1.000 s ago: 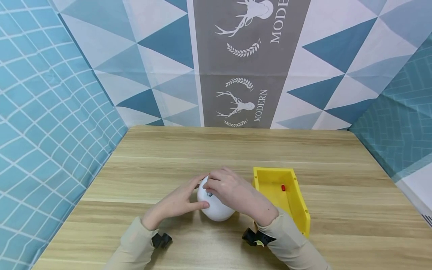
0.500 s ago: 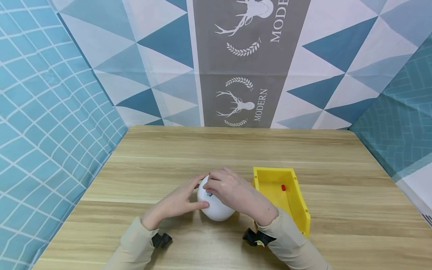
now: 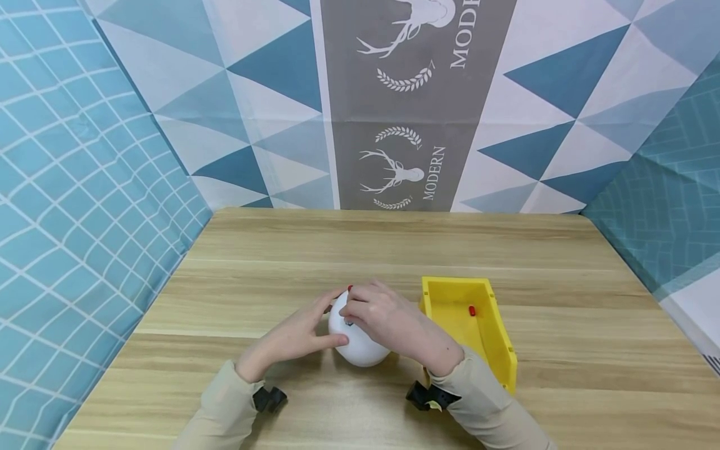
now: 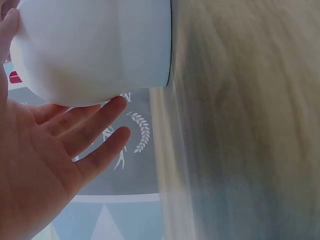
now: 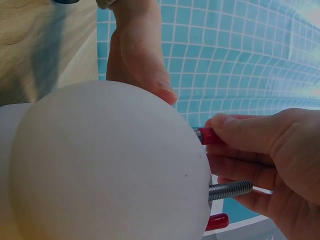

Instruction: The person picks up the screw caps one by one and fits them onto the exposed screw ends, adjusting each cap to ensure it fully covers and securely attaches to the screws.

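A white dome-shaped object (image 3: 364, 351) stands on the table between both hands. Threaded metal studs stick out of its top; one bare stud (image 5: 231, 190) shows in the right wrist view. Below it there sits a red cap (image 5: 218, 221). Another red cap (image 5: 210, 136) is pinched between thumb and fingers of my right hand (image 5: 272, 160), with thread visible between cap and dome. My left hand (image 3: 298, 333) holds the dome's left side, thumb on the near side and fingers around the far side. In the left wrist view its fingers (image 4: 92, 130) are spread against the white wall.
Right of the dome, a yellow bin (image 3: 502, 331) stands on the wooden table (image 3: 281, 250), partly behind the right forearm. One small red cap (image 3: 472, 310) lies inside. Patterned cloth walls rise behind and on both sides.
The right fingers shift very slightly at the top of the dome, and a red cap tip there shows more clearly. The left hand and the dome stay in place.
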The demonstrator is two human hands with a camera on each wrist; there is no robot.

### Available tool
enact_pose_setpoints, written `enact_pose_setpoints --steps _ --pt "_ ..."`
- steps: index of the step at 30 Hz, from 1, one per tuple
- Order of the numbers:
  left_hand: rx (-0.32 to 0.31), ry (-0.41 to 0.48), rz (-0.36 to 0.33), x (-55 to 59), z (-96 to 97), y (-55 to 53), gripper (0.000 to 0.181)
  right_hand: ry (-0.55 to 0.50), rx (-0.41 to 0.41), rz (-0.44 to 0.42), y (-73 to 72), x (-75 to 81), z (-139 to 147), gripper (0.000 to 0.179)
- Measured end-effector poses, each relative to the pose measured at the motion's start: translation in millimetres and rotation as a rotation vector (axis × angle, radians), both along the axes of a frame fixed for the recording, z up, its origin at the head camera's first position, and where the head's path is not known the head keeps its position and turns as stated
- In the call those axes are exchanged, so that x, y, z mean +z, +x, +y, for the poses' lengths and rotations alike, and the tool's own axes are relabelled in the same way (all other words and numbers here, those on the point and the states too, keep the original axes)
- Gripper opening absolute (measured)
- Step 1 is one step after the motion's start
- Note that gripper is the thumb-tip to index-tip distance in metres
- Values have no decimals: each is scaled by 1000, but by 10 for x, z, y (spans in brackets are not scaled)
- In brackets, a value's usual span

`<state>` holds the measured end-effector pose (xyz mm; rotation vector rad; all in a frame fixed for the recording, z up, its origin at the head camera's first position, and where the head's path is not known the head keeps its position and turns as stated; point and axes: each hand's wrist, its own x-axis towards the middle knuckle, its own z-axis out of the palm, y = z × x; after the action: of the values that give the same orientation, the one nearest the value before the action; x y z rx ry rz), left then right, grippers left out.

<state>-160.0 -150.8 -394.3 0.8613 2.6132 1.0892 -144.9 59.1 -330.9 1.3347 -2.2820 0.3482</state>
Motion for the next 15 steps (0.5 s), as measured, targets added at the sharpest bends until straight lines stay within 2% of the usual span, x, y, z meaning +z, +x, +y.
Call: enact_pose_setpoints --steps 15 --pt "-1 -7 -13 -5 -3 4 77 2 -28 89 -4 -40 -11 7"
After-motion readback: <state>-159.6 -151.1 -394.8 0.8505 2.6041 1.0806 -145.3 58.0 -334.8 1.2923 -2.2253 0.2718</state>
